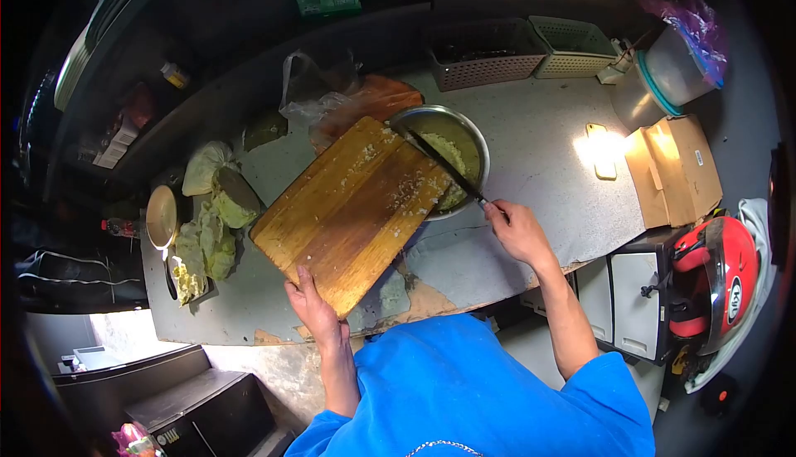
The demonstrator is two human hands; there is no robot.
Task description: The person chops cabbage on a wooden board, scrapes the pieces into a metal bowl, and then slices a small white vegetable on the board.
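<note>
My left hand [317, 305] grips the near corner of a wooden cutting board [344, 212], its thumb on top and its other fingers out of sight beneath. The board is raised and its far right edge overlaps a metal bowl [482, 146]. Small pale chopped bits [412, 189] are scattered over the wood. Inside the bowl lies a heap of pale green-yellow chopped vegetable [452, 154]. My right hand [516, 229] is closed round the handle of a knife [448, 167], whose dark blade lies along the board's edge, above the bowl.
Cabbage leaves [207, 246] and a small round bowl [162, 217] are at the left. Plastic baskets [481, 63] line the back. A phone [602, 152], a cardboard box [676, 167] and a red helmet [721, 279] are at the right. Behind the board lies a clear plastic bag [311, 96].
</note>
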